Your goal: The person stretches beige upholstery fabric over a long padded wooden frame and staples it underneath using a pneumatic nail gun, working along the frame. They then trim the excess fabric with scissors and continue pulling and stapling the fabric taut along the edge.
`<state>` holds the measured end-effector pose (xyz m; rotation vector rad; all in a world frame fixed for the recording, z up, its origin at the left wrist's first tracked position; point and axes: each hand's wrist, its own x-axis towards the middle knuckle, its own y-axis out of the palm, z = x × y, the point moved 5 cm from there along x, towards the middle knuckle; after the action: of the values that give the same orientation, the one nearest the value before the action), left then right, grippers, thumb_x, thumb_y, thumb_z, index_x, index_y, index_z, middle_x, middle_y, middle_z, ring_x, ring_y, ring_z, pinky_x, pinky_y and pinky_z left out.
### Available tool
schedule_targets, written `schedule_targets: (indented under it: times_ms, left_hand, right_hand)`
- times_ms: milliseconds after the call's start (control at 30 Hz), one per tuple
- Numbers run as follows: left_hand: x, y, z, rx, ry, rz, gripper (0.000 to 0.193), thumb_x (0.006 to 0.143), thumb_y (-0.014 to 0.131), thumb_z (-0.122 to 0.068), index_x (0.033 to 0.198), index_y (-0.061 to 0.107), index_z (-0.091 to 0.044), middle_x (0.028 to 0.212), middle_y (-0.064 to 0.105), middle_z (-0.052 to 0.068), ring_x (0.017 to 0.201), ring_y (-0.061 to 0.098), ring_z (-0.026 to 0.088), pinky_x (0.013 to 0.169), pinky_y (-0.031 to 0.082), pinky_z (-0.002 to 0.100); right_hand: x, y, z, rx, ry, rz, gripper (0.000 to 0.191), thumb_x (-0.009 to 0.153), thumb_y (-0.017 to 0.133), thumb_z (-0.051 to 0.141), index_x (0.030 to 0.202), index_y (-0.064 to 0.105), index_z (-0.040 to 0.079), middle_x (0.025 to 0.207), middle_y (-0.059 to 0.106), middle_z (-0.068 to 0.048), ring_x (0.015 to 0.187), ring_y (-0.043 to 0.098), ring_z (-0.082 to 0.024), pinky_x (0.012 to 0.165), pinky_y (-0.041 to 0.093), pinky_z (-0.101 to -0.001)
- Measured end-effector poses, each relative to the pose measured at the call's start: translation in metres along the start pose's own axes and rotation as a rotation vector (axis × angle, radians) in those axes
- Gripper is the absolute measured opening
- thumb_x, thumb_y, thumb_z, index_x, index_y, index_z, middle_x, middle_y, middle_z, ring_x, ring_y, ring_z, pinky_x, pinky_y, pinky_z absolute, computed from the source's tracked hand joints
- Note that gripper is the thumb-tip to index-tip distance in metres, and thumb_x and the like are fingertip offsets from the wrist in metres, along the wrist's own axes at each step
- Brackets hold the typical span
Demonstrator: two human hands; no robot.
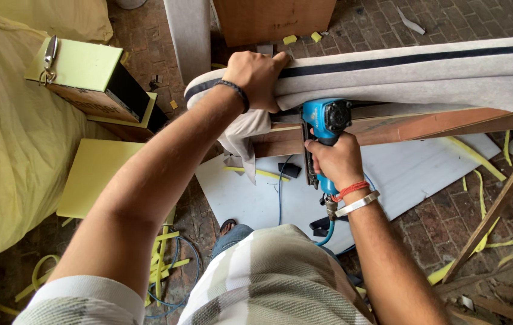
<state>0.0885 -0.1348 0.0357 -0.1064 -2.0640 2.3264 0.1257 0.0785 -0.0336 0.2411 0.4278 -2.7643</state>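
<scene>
Bright, even daylight with soft, faint shadows. Yellow plastic sheeting (9, 120) at left looks slightly washed out. Focus is sharp; wide-angle lens bends the edges.

A blue pneumatic staple gun (325, 129) stands nose-up against the underside of a wooden frame rail (425, 125), its hose trailing down from the handle. Light grey fabric (425, 75) with a dark stripe is pulled taut over the rail's rounded end, a loose flap hanging below.
</scene>
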Motion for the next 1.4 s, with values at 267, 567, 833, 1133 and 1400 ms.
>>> schedule_targets:
  times_ms: [267, 567, 833, 1133, 1400]
  left_hand:
    - [-0.001, 0.003, 0.005, -0.081, 0.082, -0.119, 0.088, 0.054, 0.094, -0.045, 0.124, 0.052, -0.012, 0.103, 0.072, 0.013, 0.087, 0.073, 0.031, 0.067, 0.058, 0.042]
    - [-0.004, 0.005, 0.008, -0.133, 0.143, -0.130, 0.087, 0.057, 0.092, -0.043, 0.125, 0.050, -0.008, 0.099, 0.071, 0.016, 0.085, 0.073, 0.032, 0.066, 0.059, 0.041]
    - [-0.004, 0.007, 0.009, -0.148, 0.149, -0.100, 0.083, 0.060, 0.091, -0.040, 0.125, 0.051, -0.007, 0.101, 0.072, 0.016, 0.088, 0.074, 0.031, 0.069, 0.059, 0.040]
    - [-0.005, 0.006, 0.006, -0.126, 0.148, -0.046, 0.086, 0.063, 0.091, -0.042, 0.129, 0.048, -0.007, 0.103, 0.071, 0.017, 0.087, 0.074, 0.030, 0.069, 0.060, 0.039]
    - [-0.011, 0.003, 0.005, -0.110, 0.192, -0.052, 0.102, 0.055, 0.098, -0.045, 0.131, 0.044, -0.002, 0.112, 0.066, 0.019, 0.097, 0.071, 0.033, 0.077, 0.059, 0.039]
  right_hand:
    - [-0.012, 0.011, 0.012, -0.085, 0.053, -0.109, 0.015, 0.087, 0.075, 0.008, 0.098, 0.071, -0.002, 0.059, 0.062, -0.006, 0.044, 0.056, -0.014, 0.042, 0.046, -0.0308]
    - [-0.026, 0.037, 0.014, -0.135, 0.080, -0.213, 0.017, 0.085, 0.075, 0.008, 0.101, 0.075, 0.003, 0.059, 0.063, -0.005, 0.045, 0.058, -0.013, 0.043, 0.048, -0.0303]
    - [-0.023, 0.025, 0.018, -0.179, 0.102, -0.263, 0.009, 0.085, 0.074, 0.007, 0.093, 0.074, 0.003, 0.057, 0.063, -0.006, 0.045, 0.058, -0.015, 0.044, 0.047, -0.0323]
    - [-0.035, 0.046, 0.030, -0.194, 0.112, -0.222, 0.007, 0.084, 0.075, 0.008, 0.088, 0.074, 0.003, 0.059, 0.065, -0.006, 0.046, 0.060, -0.014, 0.044, 0.049, -0.0307]
    - [-0.036, 0.060, 0.026, -0.140, 0.077, -0.160, 0.010, 0.084, 0.074, 0.007, 0.093, 0.074, 0.004, 0.058, 0.064, -0.005, 0.044, 0.058, -0.013, 0.042, 0.048, -0.0299]
